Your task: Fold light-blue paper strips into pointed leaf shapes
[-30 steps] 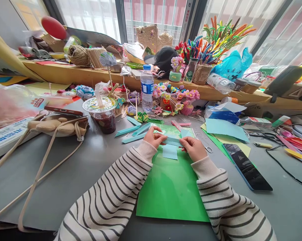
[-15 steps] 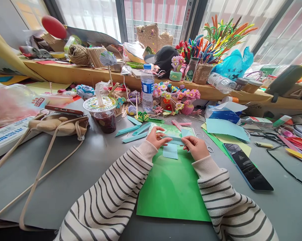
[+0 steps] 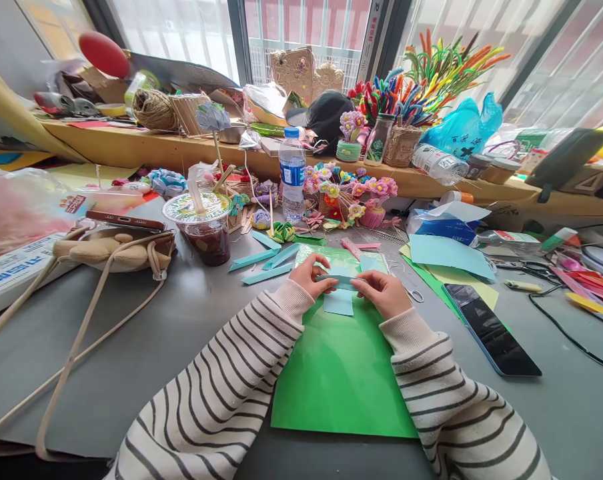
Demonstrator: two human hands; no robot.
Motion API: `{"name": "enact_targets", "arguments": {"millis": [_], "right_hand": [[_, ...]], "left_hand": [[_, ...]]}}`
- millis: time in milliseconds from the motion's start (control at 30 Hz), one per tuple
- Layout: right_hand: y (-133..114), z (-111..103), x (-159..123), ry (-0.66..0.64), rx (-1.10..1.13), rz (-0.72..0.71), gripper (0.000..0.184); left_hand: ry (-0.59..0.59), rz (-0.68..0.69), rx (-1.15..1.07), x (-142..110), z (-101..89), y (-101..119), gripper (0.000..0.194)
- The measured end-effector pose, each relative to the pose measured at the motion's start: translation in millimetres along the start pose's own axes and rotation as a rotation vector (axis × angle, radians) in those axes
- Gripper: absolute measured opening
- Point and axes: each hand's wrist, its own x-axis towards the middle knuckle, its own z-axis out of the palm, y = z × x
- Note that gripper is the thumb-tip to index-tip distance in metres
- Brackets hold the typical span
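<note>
Worktop (image 3: pixel 201 347): grey, w/ a glossy green sheet (image 3: pixel 341 373) lying flat in front of the person; prob. smooth & a bit slippery under loose paper. Blue paper sheet (image 3: pixel 451 257) lies to its R, prob. light, easy to crease; best lifted by an edge. Loose blue strips (image 3: pixel 266 274) sit to its L, nr the far end. Blue paper strip (image 3: pixel 342 282) is held over the green sheet's far part, btwn L hand (image 3: pixel 309 277) & R hand (image 3: pixel 384 293): hands slightly apart, each pinching an end, thumb vs. fingers. Looks folded, so prob. stiffer along its length but v. light, soft & easily torn or dented; ends are the right hold, w/ min. pressure mid-span. Blue paper square (image 3: pixel 338 302), just nearer the person, is flat; prob. slides at a touch, so edge or corner grip.
</note>
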Motion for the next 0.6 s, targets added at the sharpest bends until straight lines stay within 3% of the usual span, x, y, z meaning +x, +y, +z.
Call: {"name": "enact_targets", "arguments": {"millis": [300,600], "right_hand": [[0.5,-0.8,0.3,0.051,-0.043,0.009,0.022],[1.1,-6.1,1.9,0.079,0.122,0.052,0.021]], "left_hand": [[-0.011,-0.099,-0.131,0.7,1.9,5.5,0.024],[-0.014,-0.107,-0.150,0.8,1.9,5.1,0.029]]}}
